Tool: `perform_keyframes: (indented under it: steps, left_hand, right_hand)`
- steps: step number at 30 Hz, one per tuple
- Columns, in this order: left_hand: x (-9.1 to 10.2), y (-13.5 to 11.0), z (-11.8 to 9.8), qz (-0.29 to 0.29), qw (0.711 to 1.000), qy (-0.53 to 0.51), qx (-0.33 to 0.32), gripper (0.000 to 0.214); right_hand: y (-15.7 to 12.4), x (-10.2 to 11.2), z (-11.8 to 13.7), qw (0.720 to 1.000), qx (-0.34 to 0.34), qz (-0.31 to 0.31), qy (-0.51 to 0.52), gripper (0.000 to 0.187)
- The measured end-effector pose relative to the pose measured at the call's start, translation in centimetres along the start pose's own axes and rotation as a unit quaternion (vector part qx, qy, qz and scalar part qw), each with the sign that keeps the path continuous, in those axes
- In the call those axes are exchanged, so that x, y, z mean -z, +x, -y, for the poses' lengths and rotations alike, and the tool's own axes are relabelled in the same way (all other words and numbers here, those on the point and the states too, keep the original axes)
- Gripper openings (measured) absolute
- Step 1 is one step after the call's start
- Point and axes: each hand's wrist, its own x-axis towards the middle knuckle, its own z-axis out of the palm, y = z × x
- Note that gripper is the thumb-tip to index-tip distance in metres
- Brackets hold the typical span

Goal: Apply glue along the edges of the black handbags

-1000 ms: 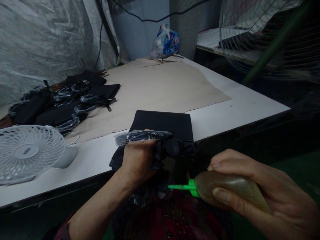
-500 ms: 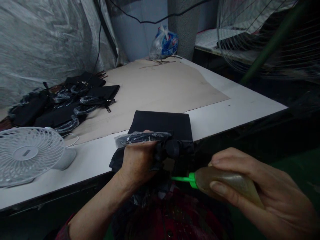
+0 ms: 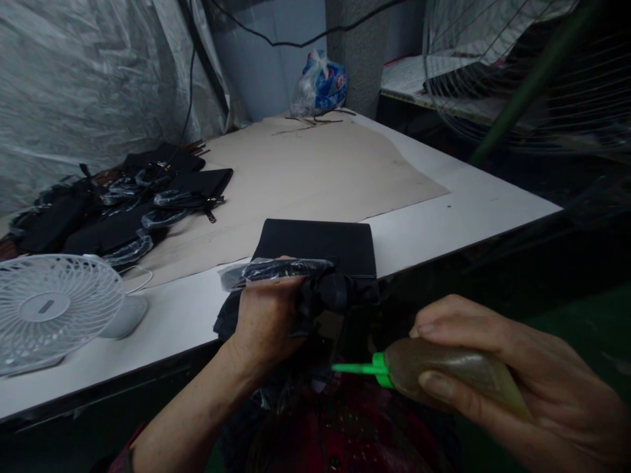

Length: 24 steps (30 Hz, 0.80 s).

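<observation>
- Spanning the near edge of the table, a black bag (image 3: pixel 320 240) has its smooth flat panel on the white tabletop (image 3: pixel 493 207), on the far side of the left hand (image 3: pixel 269 318) and partly to its right.
- The left hand is grasping the bag's near part, its fingers mostly lost in dark folds; clear plastic wrap (image 3: pixel 290 267) sits just beyond the knuckles, poking out to the left.
- More black material bunches to the right of that grip; its exact shape is too dark to tell.
- The right hand (image 3: pixel 493 361) is clasping a yellowish-brown squeeze bottle (image 3: pixel 453 364), thumb on the near side, fingers on the far side.
- The bottle lies nearly level in that hold, its green nozzle (image 3: pixel 355 369) sticking out left, clear of the fingers, toward the dark near part of the bag; whether the tip touches cannot be told.
- To the left stands a white fan (image 3: pixel 59 305) near the table edge, and beyond it a pile of black bags (image 3: pixel 113 223), some with plastic-wrapped parts.
- A brown paper sheet (image 3: pixel 315 171) covers much of the tabletop.
- At the far end are thin strips (image 3: pixel 315 121) and a knotted plastic bag (image 3: pixel 323 82) with blue contents.
- Far right, a wire fan guard (image 3: pixel 522 112) shows.
</observation>
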Motion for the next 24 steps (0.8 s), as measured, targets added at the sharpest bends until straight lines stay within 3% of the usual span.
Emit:
perform_keyframes:
  steps: [4, 11, 14, 24]
  left_hand:
    - [0.01, 0.07, -0.01, 0.005, 1.000, -0.005, 0.008, 0.009]
    - [0.05, 0.15, -0.18, 0.008, 1.000, -0.009, 0.005, 0.011]
    - [0.05, 0.09, -0.11, 0.004, 1.000, -0.005, 0.003, 0.010]
    - [0.14, 0.17, -0.07, 0.009, 1.000, -0.007, 0.010, 0.010]
  right_hand:
    - [0.18, -0.08, 0.01, 0.999, -0.003, -0.029, -0.019, 0.019]
    - [0.16, -0.14, -0.02, 1.000, 0.025, -0.004, -0.007, 0.018]
    - [-0.07, -0.25, -0.25, 0.999, 0.001, -0.036, -0.023, 0.019]
    - [0.12, -0.58, 0.32, 0.999, -0.018, -0.028, 0.016, 0.019]
